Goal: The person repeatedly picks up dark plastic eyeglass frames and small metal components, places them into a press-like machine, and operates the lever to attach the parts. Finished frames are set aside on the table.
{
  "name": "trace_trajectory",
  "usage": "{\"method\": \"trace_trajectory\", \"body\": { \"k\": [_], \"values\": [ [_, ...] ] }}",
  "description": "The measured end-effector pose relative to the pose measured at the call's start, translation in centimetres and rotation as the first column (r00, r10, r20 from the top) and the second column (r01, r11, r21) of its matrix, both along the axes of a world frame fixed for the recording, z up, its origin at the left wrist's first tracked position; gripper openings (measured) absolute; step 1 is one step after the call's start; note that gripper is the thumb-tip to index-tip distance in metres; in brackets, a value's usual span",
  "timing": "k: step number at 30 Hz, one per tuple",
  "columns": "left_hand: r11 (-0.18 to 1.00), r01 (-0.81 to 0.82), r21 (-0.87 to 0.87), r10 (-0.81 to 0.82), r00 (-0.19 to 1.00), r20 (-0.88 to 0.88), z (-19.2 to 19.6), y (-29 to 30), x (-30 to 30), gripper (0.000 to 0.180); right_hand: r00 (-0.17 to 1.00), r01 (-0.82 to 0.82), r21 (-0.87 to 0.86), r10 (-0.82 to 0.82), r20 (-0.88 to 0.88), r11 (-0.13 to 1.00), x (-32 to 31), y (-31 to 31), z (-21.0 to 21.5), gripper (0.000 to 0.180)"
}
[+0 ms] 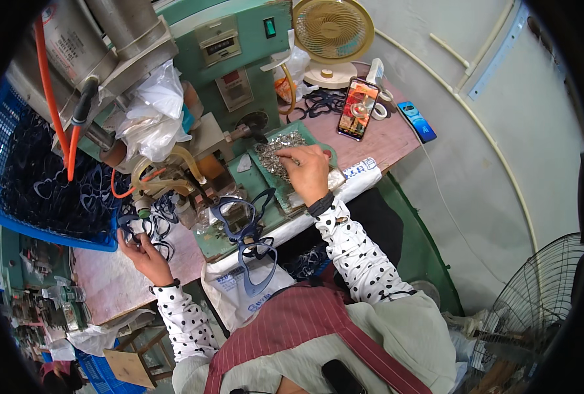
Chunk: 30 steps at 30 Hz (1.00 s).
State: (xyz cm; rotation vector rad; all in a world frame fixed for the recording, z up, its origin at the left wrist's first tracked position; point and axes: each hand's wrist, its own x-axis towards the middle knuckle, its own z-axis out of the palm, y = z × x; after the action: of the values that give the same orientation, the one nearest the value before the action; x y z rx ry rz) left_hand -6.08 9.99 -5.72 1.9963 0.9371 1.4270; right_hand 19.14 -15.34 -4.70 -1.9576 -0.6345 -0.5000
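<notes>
My right hand (pixel 307 172) reaches into a green tray (pixel 324 141) holding a heap of small silvery metal pieces (pixel 275 153), fingertips pinching among them. My left hand (pixel 145 251) rests on the worn pink bench beside several dark blue heart-shaped frames (pixel 149 223), fingers curled on one of them. More dark blue frames (pixel 247 233) lie stacked on the green machine bed in front of me, between both hands.
A green press machine (pixel 236 59) with hoses stands ahead. A blue crate (pixel 16 177) full of dark frames sits at left. A propped phone (pixel 358 108), a second phone (pixel 417 121), tape rolls and a small fan (pixel 332 33) sit at back right. A floor fan (pixel 535 315) stands at lower right.
</notes>
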Motion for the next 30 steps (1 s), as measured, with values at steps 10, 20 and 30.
{"method": "trace_trajectory", "body": {
  "k": [10,20,30],
  "values": [
    [0.531,0.58,0.618,-0.51,0.801,-0.313,7.4,-10.7,3.0,0.037,0.814,-0.479,0.222,0.525,-0.249,0.849,-6.9,2.6,6.0,0.025],
    [0.367,0.745,0.557,-0.734,0.6,-0.319,6.0,-11.2,4.5,0.042,0.698,-0.455,0.323,0.557,-0.45,0.83,-7.4,4.6,7.3,0.045],
    [0.178,0.729,0.661,-0.754,0.533,-0.385,7.5,-10.7,5.0,0.038,0.6,-0.492,0.445,0.661,-0.45,0.749,-6.7,5.5,5.9,0.057]
  ]
}}
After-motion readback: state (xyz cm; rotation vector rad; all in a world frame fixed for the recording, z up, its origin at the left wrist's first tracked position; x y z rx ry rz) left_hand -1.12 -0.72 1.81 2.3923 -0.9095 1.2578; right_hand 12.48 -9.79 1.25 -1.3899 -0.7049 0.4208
